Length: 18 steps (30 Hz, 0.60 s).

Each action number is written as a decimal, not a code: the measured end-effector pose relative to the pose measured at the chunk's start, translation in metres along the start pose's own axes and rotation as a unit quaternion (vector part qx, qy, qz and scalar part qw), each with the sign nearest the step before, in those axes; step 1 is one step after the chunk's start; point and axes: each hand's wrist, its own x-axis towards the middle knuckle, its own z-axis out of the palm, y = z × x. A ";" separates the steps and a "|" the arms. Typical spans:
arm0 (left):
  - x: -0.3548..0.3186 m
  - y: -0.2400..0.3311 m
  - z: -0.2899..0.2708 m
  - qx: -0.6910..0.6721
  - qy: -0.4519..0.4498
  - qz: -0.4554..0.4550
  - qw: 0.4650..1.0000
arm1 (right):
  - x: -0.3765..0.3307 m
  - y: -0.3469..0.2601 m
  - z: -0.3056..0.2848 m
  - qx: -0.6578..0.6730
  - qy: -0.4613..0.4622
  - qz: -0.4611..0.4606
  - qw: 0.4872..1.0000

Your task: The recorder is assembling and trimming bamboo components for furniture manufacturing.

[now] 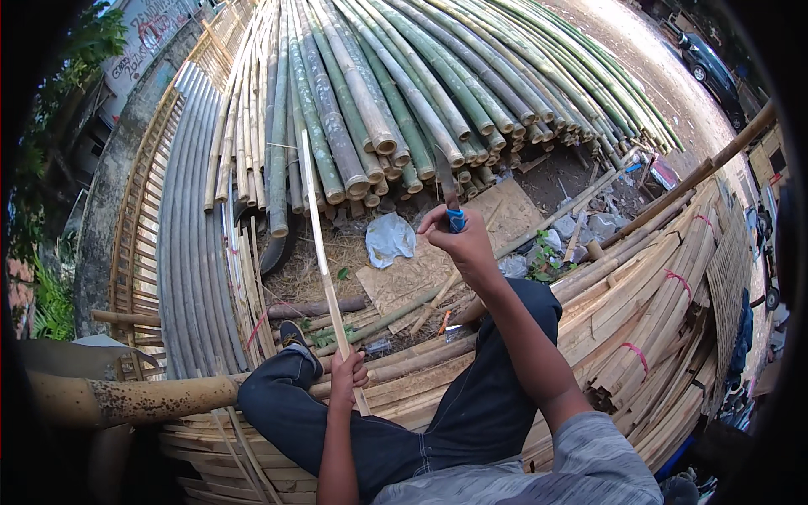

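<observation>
My left hand (347, 376) is closed around the lower part of a long, pale bamboo strip (321, 257). The strip slants up and away from between my legs, its thin far end reaching in front of the bamboo pile. In my right hand (468, 246), raised in front of my right knee, is a knife (447, 178) with blue wrapping on its handle. Its blade points up and away from me, well apart from the strip. My fingers partly cover the handle.
A big stack of green bamboo poles (404, 93) lies ahead. Bundles of split bamboo (640, 311) tied with pink string are under me and to the right. Grey corrugated sheets (189, 244) stand left, beside a thick bamboo pole (151, 399). A plastic bag (390, 239) lies on the ground.
</observation>
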 end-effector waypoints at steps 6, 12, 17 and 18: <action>-0.017 0.004 0.000 -0.106 -0.132 0.010 0.985 | -0.002 0.034 0.035 -0.113 -0.087 0.087 0.986; -0.036 -0.005 0.006 -0.079 -0.257 0.024 0.963 | -0.026 0.059 0.090 0.097 -0.125 0.249 0.955; -0.037 -0.023 0.010 -0.016 -0.256 0.039 0.966 | -0.034 0.074 0.108 0.255 -0.131 0.218 0.933; -0.035 -0.025 0.011 0.003 -0.265 0.048 0.963 | -0.032 0.077 0.105 0.261 -0.143 0.210 0.931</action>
